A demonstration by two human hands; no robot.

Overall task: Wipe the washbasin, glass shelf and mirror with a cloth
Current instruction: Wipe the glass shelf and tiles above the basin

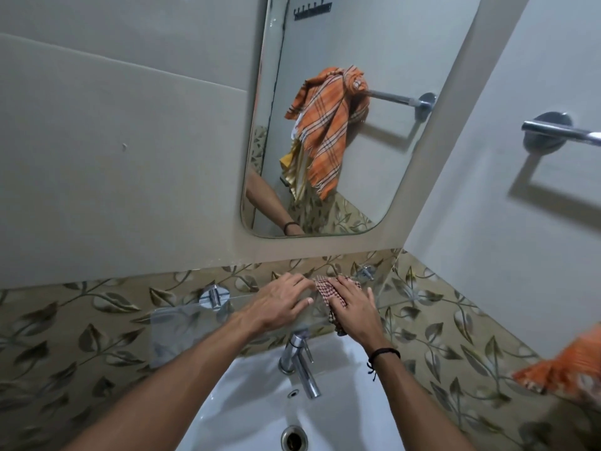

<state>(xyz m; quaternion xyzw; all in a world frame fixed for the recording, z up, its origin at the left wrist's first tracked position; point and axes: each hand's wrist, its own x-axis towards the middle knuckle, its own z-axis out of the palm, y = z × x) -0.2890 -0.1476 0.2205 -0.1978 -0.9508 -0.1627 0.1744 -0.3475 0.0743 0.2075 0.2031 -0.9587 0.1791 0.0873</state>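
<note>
A clear glass shelf [182, 323] is fixed to the leaf-patterned wall above the white washbasin [247, 405]. My right hand [353, 304] presses a small red-checked cloth [325, 288] flat on the shelf's right part, and one end of the cloth hangs over the front edge. My left hand [279, 301] lies beside it on the glass with fingers spread and straight, fingertips touching the cloth's edge. The rounded mirror [374, 60] hangs on the wall above the shelf.
A chrome tap [300, 366] stands at the basin's back under the shelf, and the drain [293, 437] is below it. Chrome brackets [213, 296] hold the shelf. A chrome towel rail [553, 130] juts from the right wall, with an orange checked towel [566, 369] at the right edge.
</note>
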